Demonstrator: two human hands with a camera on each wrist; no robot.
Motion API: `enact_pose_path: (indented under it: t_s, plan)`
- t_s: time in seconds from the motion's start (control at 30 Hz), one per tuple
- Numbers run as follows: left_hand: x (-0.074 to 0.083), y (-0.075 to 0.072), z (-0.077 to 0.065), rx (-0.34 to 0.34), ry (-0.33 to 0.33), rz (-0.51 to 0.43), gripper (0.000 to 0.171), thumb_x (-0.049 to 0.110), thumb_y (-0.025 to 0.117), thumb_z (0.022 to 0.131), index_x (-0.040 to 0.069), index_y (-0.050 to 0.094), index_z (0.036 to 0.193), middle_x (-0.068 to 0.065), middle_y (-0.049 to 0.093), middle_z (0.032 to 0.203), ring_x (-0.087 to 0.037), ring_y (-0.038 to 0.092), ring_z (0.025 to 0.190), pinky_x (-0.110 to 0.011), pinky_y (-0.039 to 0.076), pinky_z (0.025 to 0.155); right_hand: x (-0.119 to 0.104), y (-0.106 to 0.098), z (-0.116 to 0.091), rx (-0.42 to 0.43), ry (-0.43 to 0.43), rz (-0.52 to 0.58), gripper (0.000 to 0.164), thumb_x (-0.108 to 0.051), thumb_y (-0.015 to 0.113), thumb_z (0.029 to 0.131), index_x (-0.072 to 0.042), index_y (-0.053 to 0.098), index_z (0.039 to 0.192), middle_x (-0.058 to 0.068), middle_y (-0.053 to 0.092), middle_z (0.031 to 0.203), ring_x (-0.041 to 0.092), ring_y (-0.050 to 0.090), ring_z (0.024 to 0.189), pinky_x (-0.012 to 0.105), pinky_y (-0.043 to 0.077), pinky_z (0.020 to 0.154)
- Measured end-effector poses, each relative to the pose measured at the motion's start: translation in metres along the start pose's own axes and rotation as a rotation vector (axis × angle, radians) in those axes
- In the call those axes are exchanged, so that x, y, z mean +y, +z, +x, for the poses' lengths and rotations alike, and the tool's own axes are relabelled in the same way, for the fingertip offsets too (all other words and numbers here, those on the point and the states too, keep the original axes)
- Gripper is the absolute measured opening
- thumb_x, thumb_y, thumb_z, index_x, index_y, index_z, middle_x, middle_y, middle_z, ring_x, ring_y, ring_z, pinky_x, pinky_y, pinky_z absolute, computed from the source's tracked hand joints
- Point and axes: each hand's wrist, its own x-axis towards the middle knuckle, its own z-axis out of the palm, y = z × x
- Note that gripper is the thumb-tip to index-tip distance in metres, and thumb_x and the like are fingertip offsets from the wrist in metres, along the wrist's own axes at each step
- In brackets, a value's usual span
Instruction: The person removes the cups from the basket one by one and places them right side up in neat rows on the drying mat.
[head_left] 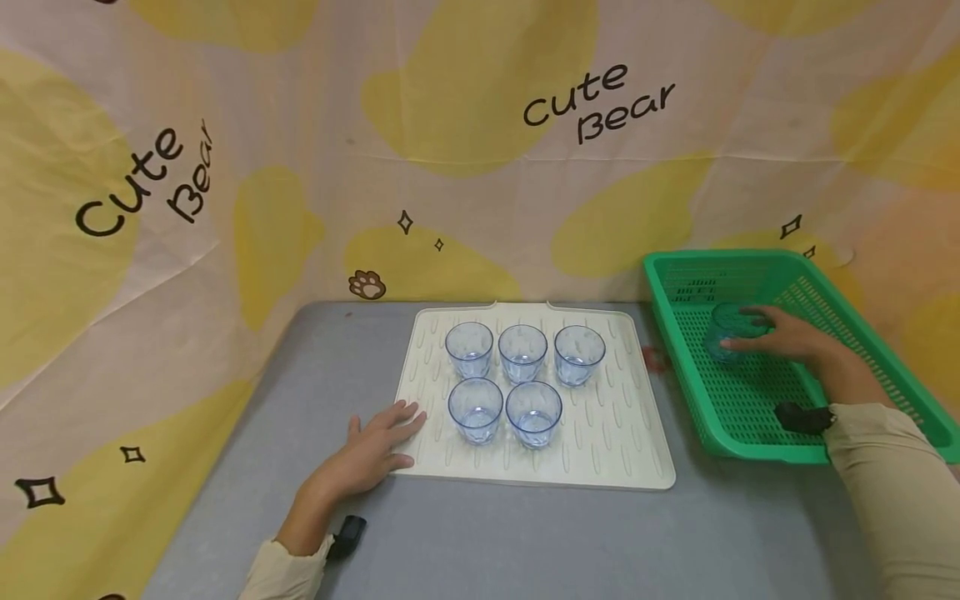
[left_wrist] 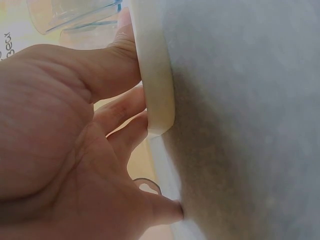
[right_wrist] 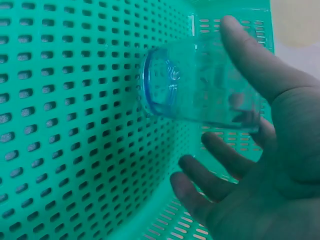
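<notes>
In the head view, my right hand (head_left: 783, 337) reaches into the green basket (head_left: 712, 446) and holds a clear blue-tinted drinking glass (head_left: 722, 346) there. The right wrist view has this glass (right_wrist: 200, 85) with its blue rim toward the basket floor, between my thumb (right_wrist: 250, 55) and index finger; the other fingers spread loosely below it. My left hand (head_left: 371, 450) rests with spread fingers at the near left corner of a white drying tray (head_left: 622, 450). Several matching glasses (head_left: 522, 354) stand mouth up on this tray in two rows.
A grey tabletop (head_left: 525, 537) lies under everything. Behind it and along the left hangs a yellow-patterned cloth (head_left: 480, 200). The basket's raised rim stands close to the tray's right side.
</notes>
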Motion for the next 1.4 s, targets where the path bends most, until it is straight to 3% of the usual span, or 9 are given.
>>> enact_pose_path:
  t_s: [0.23, 0.5, 0.67, 0.83, 1.07, 1.4]
  plan:
    - [0.001, 0.000, 0.003, -0.008, -0.009, -0.005, 0.066, 0.018, 0.069, 0.090, 0.009, 0.043, 0.151, -0.014, 0.034, 0.161, -0.041, 0.021, 0.152, -0.083, -0.002, 0.105, -0.002, -0.001, -0.002, 0.012, -0.007, 0.119, 0.098, -0.043, 0.061, 0.097, 0.002, -0.002, 0.157, 0.046, 0.010, 0.153, 0.067, 0.016, 0.135, 0.075, 0.030, 0.101]
    - [-0.001, 0.000, 0.001, -0.002, -0.006, -0.006, 0.065, 0.017, 0.069, 0.090, 0.009, 0.043, 0.150, -0.014, 0.034, 0.161, -0.041, 0.021, 0.152, -0.083, -0.002, 0.104, -0.009, -0.001, -0.003, 0.053, -0.043, 0.142, 0.095, -0.038, 0.063, 0.097, 0.006, 0.004, 0.157, 0.040, 0.012, 0.157, 0.062, 0.016, 0.140, 0.072, 0.028, 0.104]
    - [-0.002, 0.000, -0.001, 0.006, -0.005, -0.018, 0.065, 0.017, 0.069, 0.090, 0.010, 0.044, 0.150, -0.014, 0.035, 0.160, -0.042, 0.022, 0.151, -0.083, -0.003, 0.104, -0.011, 0.001, -0.002, 0.080, -0.045, 0.186, 0.095, -0.038, 0.063, 0.097, 0.003, 0.003, 0.158, 0.038, 0.016, 0.158, 0.059, 0.020, 0.141, 0.071, 0.028, 0.106]
    - [-0.003, 0.001, 0.000, 0.014, 0.007, -0.016, 0.065, 0.017, 0.068, 0.090, 0.009, 0.044, 0.150, -0.014, 0.035, 0.160, -0.042, 0.022, 0.151, -0.083, -0.002, 0.104, -0.014, 0.001, -0.003, 0.114, -0.054, 0.245, 0.094, -0.037, 0.062, 0.098, 0.001, 0.001, 0.158, 0.039, 0.021, 0.156, 0.053, 0.035, 0.136, 0.065, 0.035, 0.105]
    - [-0.003, 0.001, 0.002, 0.012, 0.012, -0.014, 0.066, 0.018, 0.069, 0.090, 0.009, 0.044, 0.150, -0.014, 0.035, 0.160, -0.042, 0.023, 0.151, -0.083, -0.002, 0.104, -0.016, 0.000, -0.007, 0.130, -0.059, 0.298, 0.095, -0.035, 0.064, 0.097, -0.002, 0.000, 0.159, 0.038, 0.019, 0.158, 0.058, 0.020, 0.141, 0.072, 0.023, 0.107]
    - [-0.003, 0.002, 0.003, 0.013, 0.018, -0.010, 0.065, 0.018, 0.068, 0.090, 0.010, 0.045, 0.150, -0.015, 0.036, 0.160, -0.042, 0.024, 0.150, -0.084, -0.001, 0.103, -0.014, 0.000, -0.006, 0.122, -0.060, 0.288, 0.096, -0.035, 0.066, 0.096, -0.004, 0.001, 0.160, 0.035, 0.018, 0.160, 0.056, 0.021, 0.143, 0.073, 0.023, 0.108]
